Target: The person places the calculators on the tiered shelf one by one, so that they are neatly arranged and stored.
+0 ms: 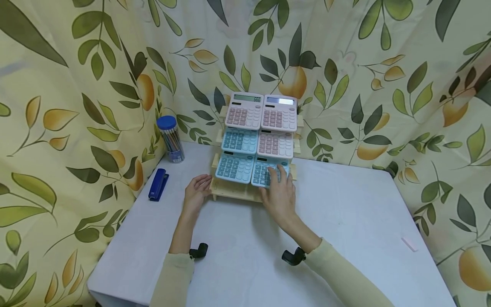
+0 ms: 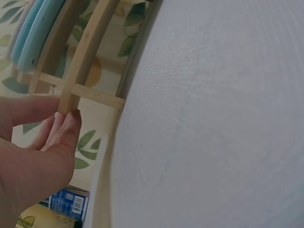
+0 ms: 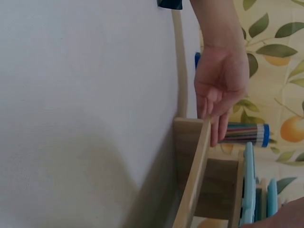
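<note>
A wooden tiered rack point(image 1: 234, 194) stands at the back of the white table point(image 1: 345, 213) and carries several calculators, pink ones on top and blue ones below. My right hand point(image 1: 279, 189) lies over the bottom-right blue calculator point(image 1: 262, 170), its straight fingers spread on the keys. My left hand point(image 1: 197, 189) touches the rack's front-left corner with straight fingers. The left wrist view shows the left hand point(image 2: 52, 137) against a rack slat point(image 2: 90, 42). The right wrist view shows the left hand point(image 3: 221, 85) on the rack's side panel point(image 3: 194, 180).
A tub of pencils with a blue lid point(image 1: 171, 138) and a blue stapler point(image 1: 158, 184) sit left of the rack. A small pink eraser point(image 1: 409, 244) lies near the table's right edge. Leaf-print curtains close in the back and both sides.
</note>
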### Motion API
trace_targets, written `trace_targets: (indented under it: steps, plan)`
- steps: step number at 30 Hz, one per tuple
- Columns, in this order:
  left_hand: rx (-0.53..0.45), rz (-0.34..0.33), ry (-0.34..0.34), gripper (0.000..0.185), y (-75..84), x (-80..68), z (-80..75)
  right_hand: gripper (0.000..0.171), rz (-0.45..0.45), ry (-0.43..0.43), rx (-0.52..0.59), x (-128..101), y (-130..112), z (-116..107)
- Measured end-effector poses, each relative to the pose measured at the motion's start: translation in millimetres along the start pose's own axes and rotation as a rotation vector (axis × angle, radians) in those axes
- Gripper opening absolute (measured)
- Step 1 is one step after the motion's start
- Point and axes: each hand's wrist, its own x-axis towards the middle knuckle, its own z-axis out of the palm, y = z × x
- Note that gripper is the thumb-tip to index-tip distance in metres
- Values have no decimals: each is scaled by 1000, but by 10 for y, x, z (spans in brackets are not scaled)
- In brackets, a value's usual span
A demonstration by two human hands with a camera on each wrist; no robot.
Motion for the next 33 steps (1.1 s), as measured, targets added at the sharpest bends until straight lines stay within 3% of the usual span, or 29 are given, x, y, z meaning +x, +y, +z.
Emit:
trace_targets:
  steps: [20, 27, 33]
  plan:
    - [6, -9, -7, 64, 11, 38, 0, 72, -21, 23, 61, -22, 109, -21]
    - [25, -13, -6, 61, 15, 26, -5, 62, -68, 122, 106, -80, 204, -65]
    - [108, -2, -15, 52, 95, -3, -42, 53, -130, 219, 137, -107, 339, -139]
